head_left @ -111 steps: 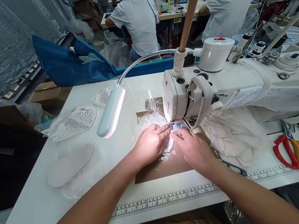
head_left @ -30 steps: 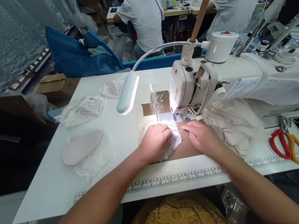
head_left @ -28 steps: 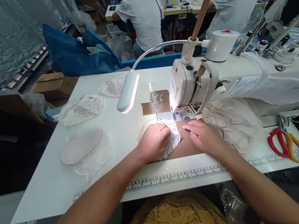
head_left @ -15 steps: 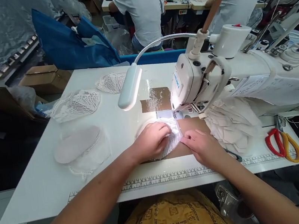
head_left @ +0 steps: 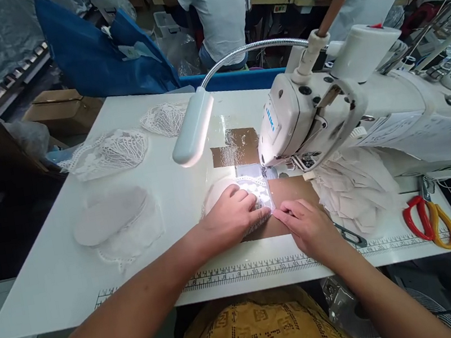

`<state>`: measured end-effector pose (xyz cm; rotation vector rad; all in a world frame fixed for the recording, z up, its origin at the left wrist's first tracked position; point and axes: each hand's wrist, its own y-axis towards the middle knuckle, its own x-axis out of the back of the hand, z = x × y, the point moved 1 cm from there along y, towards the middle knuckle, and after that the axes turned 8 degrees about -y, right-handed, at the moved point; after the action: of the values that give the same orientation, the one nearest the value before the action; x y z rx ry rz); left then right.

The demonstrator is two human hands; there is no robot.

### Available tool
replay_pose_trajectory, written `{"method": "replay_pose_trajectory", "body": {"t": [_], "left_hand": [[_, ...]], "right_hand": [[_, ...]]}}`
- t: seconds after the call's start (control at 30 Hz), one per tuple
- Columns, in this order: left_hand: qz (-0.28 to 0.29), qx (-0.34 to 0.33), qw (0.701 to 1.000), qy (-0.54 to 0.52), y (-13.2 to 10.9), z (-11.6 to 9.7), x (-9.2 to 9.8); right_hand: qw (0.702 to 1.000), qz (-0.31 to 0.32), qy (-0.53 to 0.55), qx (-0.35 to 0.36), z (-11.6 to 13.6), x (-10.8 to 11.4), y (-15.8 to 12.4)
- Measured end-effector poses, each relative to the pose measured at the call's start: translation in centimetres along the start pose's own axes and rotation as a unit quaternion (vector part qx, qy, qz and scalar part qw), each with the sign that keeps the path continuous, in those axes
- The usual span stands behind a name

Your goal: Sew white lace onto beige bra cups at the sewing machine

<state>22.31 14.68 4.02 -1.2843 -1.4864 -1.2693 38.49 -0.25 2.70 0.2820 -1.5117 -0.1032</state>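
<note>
A white lace piece point(head_left: 254, 186) lies under the needle area of the white sewing machine point(head_left: 286, 119), brightly lit by the lamp. My left hand point(head_left: 236, 213) rests on the lace with its fingers spread and its thumb reaching toward the right edge. At that edge, my right hand point(head_left: 305, 222) pinches the lace's rim between thumb and forefinger. The side of the lace nearest me is partly hidden by my left hand.
Lace cups point(head_left: 120, 150) and pale padded pieces point(head_left: 109, 219) lie on the left of the white table point(head_left: 187, 198). Cream fabric pieces point(head_left: 357, 188), a small dark tool point(head_left: 351, 236) and red-yellow scissors point(head_left: 424, 217) are on the right. The lamp point(head_left: 193, 128) hangs above. People sit beyond.
My left hand's fingers have spread from a curled pose and flattened on the lace. My right hand keeps its pinch, nearly unmoved. The camera view has shifted slightly.
</note>
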Motion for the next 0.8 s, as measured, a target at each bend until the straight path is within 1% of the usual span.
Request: {"method": "replay_pose_trajectory", "body": {"t": [0.23, 0.43, 0.57, 0.7, 0.8], "left_hand": [[-0.002, -0.008, 1.000, 0.016, -0.12, -0.20, 0.19], [-0.009, 0.002, 1.000, 0.021, -0.13, -0.44, 0.19], [-0.001, 0.002, 1.000, 0.031, -0.13, -0.50, 0.02], [-0.008, 0.001, 1.000, 0.020, -0.13, -0.45, -0.06], [-0.015, -0.007, 1.000, 0.009, -0.08, -0.31, -0.07]], "right_hand": [[1.000, 0.004, 0.012, 0.003, -0.12, -0.11, -0.05], [1.000, -0.002, 0.024, 0.002, -0.23, -0.11, -0.19], [0.998, -0.011, 0.066, -0.005, -0.48, 0.07, -0.07], [0.992, -0.020, 0.119, -0.030, -0.71, 0.14, 0.24], [0.995, -0.014, 0.098, -0.030, -0.54, -0.07, 0.53]]}}
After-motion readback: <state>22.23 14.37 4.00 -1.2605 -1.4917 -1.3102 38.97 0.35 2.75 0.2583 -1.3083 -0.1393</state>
